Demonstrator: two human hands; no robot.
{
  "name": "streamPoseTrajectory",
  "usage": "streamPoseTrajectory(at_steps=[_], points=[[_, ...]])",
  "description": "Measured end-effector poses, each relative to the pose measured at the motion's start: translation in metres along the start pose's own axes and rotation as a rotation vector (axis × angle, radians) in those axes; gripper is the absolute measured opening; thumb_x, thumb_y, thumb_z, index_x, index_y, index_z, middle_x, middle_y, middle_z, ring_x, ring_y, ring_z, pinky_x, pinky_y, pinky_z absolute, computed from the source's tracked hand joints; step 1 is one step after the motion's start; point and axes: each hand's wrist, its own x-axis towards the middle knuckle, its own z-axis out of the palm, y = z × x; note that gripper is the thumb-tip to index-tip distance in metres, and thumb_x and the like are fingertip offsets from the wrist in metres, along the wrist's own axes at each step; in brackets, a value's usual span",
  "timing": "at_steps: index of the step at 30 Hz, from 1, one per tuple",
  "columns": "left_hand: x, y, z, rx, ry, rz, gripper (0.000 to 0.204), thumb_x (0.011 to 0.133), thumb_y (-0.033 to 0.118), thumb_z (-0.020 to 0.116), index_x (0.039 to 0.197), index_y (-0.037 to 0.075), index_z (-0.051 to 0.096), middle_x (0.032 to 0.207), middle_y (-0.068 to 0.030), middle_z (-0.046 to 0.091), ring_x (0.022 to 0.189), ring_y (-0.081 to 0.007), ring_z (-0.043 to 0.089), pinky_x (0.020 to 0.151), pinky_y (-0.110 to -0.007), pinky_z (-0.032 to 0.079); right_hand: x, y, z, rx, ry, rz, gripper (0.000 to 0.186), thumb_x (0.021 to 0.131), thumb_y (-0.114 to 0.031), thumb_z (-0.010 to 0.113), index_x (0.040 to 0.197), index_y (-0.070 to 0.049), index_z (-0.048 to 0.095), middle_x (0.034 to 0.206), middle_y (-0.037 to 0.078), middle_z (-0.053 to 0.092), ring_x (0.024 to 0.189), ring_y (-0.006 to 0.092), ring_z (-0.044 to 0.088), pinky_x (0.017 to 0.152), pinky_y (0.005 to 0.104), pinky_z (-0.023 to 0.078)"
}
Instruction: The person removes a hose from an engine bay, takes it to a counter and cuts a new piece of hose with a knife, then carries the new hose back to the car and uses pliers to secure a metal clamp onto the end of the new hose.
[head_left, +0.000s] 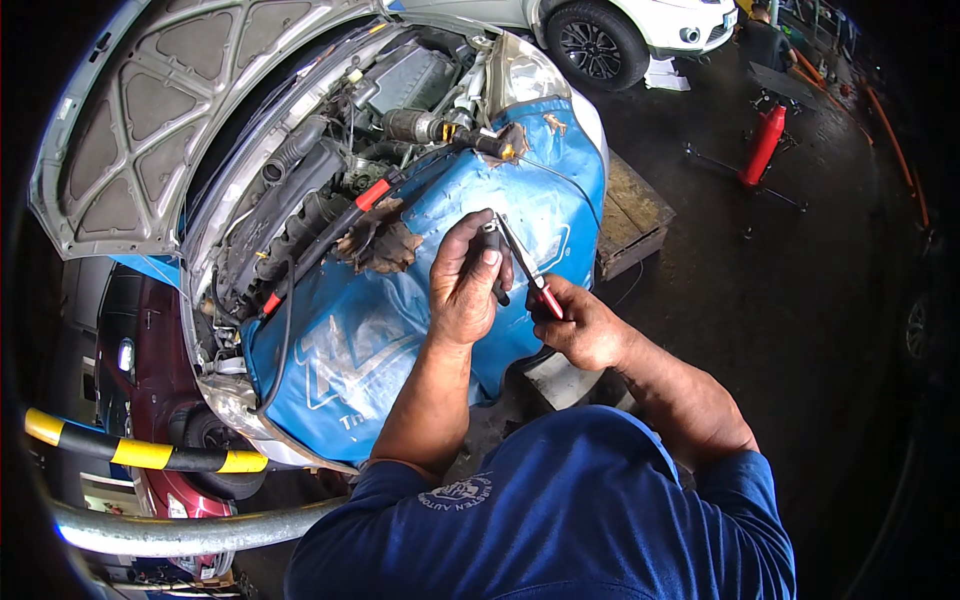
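My left hand [462, 295] is raised over the blue fender cover [450, 225], its fingers closed around a small dark part [491, 238] with a metallic end. Much of that part is hidden by the fingers, so its exact kind does not show. In my right hand [585, 325] is a pair of red-handled long-nose pliers [525, 262], gripped by the handles. The jaws point up and to the left, and their tips are at the metallic end of the dark part. Whether the jaws clamp it is too small to tell.
Beyond the cover lies an open engine bay [330, 160] under a raised hood [150, 120]. A long black bar with red sections [372, 195] and a black-and-yellow lamp-like tool [485, 142] rest along its edge. A wooden crate [635, 210] and a red stand [765, 145] are at right; a striped rail [140, 452] at left.
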Motion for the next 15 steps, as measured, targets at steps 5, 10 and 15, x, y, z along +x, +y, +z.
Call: streamPoseTrajectory(at_steps=[5, 10, 15], points=[[-0.002, -0.006, 0.003, 0.148, 0.120, 0.037, 0.033, 0.094, 0.011, 0.057, 0.126, 0.007, 0.052, 0.081, -0.0010, 0.053, 0.062, -0.0072, 0.048, 0.053, -0.022, 0.042, 0.002, 0.004, 0.004, -0.035, 0.021, 0.035, 0.030, 0.079, 0.005, 0.056, 0.107, -0.006, 0.050, 0.089, -0.001, 0.049, 0.082, 0.0097, 0.047, 0.072, 0.0259, 0.042], [0.000, -0.003, 0.016, 0.074, 0.232, -0.007, 0.027, 0.094, 0.008, 0.055, 0.121, 0.006, 0.054, 0.081, -0.0009, 0.053, 0.061, -0.0067, 0.047, 0.052, -0.021, 0.042, 0.007, 0.006, 0.013, -0.176, 0.159, 0.061, 0.027, 0.079, 0.005, 0.053, 0.104, -0.003, 0.048, 0.086, 0.002, 0.049, 0.079, 0.0125, 0.047, 0.070, 0.0292, 0.043], [0.000, -0.008, 0.017, 0.061, 0.304, 0.011, 0.025, 0.093, 0.004, 0.050, 0.118, 0.006, 0.054, 0.081, -0.0007, 0.053, 0.060, -0.0067, 0.046, 0.052, -0.021, 0.041, 0.007, -0.008, 0.022, -0.373, 0.300, -0.013, 0.025, 0.077, 0.002, 0.055, 0.100, 0.000, 0.046, 0.079, 0.010, 0.051, 0.072, 0.0194, 0.051, 0.066, 0.0346, 0.045]])
